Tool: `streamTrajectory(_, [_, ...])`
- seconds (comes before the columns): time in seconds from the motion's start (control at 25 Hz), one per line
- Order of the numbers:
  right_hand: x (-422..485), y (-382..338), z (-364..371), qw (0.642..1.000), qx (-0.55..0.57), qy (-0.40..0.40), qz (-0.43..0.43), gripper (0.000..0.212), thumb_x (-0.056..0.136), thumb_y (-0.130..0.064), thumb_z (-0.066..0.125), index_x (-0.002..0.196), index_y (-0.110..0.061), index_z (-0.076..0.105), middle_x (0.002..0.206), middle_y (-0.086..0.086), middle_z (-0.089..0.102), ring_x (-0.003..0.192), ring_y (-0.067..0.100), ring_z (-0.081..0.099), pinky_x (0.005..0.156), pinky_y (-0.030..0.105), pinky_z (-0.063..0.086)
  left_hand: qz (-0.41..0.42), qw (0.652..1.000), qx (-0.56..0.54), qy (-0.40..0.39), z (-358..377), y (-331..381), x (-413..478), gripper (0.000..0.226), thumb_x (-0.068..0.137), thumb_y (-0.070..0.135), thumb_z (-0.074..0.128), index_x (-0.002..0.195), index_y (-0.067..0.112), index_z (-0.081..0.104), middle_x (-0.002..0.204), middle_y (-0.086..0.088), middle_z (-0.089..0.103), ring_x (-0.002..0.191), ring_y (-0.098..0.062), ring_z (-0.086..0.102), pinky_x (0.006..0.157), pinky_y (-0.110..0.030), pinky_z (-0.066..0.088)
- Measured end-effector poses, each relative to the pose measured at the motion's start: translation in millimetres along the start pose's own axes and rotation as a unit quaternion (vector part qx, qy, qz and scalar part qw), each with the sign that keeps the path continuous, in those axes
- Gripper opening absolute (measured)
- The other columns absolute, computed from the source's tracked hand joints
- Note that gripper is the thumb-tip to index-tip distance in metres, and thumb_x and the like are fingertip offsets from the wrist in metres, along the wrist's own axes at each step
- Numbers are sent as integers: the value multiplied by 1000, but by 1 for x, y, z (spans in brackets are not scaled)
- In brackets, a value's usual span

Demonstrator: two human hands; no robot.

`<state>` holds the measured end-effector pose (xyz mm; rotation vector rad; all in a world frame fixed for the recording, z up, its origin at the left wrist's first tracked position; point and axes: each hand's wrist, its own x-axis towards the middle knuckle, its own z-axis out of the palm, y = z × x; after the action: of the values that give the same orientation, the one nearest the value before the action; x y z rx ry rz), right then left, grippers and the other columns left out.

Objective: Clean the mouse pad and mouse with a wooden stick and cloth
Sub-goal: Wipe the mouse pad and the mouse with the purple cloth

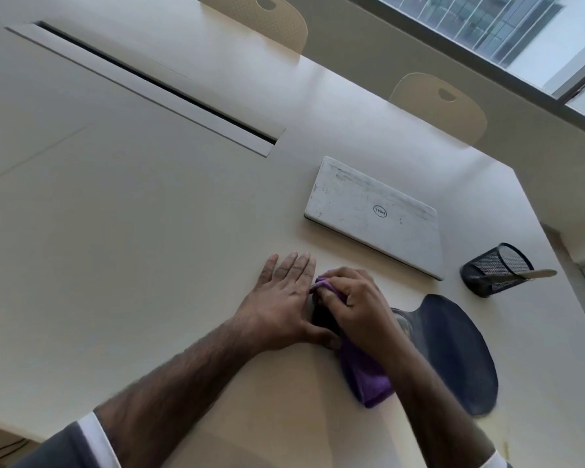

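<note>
A black mouse (322, 319) lies on the white table between my two hands, mostly hidden by them. My left hand (281, 298) lies flat with straight fingers against the mouse's left side, thumb at its near end. My right hand (350, 304) grips a purple cloth (365, 376) and presses it over the top of the mouse; the cloth's loose end trails toward me under my wrist. The dark mouse pad (453, 352) with a wrist rest lies just right of my right forearm. A wooden stick (534, 274) leans in a black mesh pen holder (497, 270).
A shut white laptop (374, 214) lies beyond the hands. A long cable slot (149, 84) runs across the table (132, 214) at the far left. Two beige chairs (439, 106) stand at the far edge, below a window. The table's right edge runs past the pen holder.
</note>
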<state>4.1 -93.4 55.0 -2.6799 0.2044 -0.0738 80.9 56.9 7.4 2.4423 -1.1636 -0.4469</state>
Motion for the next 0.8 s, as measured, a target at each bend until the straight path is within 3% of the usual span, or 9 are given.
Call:
streamTrajectory(0.12, [3, 2, 7, 1000, -6, 15, 11, 17, 98, -20, 63, 107, -19, 78, 113, -6, 71, 109, 13, 53, 100, 32, 44, -2, 1000, -1, -1, -1, 1, -2, 135, 67, 95, 44, 158, 13, -15, 167, -2, -17, 149, -12, -26, 122, -43, -15])
streamTrajectory(0.28, [-8, 3, 16, 990, 38, 133, 37, 13, 95, -16, 68, 102, -22, 77, 110, -4, 70, 106, 15, 61, 95, 33, 50, -2, 1000, 4, 5, 2, 0, -1, 136, 67, 96, 42, 158, 13, -15, 167, -3, -17, 150, -14, -25, 122, -43, -14])
streamTrajectory(0.4, [-18, 0, 20, 984, 42, 161, 57, 14, 95, -18, 68, 104, -22, 77, 110, -4, 67, 104, 15, 62, 92, 34, 52, 1, 1000, 6, 9, 2, 0, -2, 135, 67, 95, 41, 158, 13, -16, 167, -2, -17, 150, -14, -26, 122, -43, -14])
streamTrajectory(0.48, [-27, -3, 21, 987, 17, 151, 48, 20, 97, -20, 65, 113, -25, 76, 114, -6, 65, 106, 13, 57, 92, 29, 49, 2, 1000, 7, 9, 2, -1, -2, 131, 70, 93, 41, 157, 13, -16, 167, -2, -18, 149, -13, -26, 122, -43, -14])
streamTrajectory(0.64, [-55, -9, 21, 991, -19, 133, 27, 37, 96, -28, 55, 130, -28, 69, 127, -7, 61, 118, 11, 51, 102, 6, 29, 4, 1000, 12, 6, 4, -2, -1, 125, 76, 89, 40, 157, 14, -18, 166, -2, -20, 149, -13, -27, 122, -43, -14])
streamTrajectory(0.8, [-78, -11, 22, 991, -3, 131, 18, 43, 92, -25, 60, 134, -24, 67, 136, -6, 60, 127, 8, 51, 109, 6, 28, 12, 1000, 14, 7, 5, -4, -1, 125, 76, 89, 41, 157, 14, -17, 167, -2, -19, 149, -12, -26, 122, -43, -14])
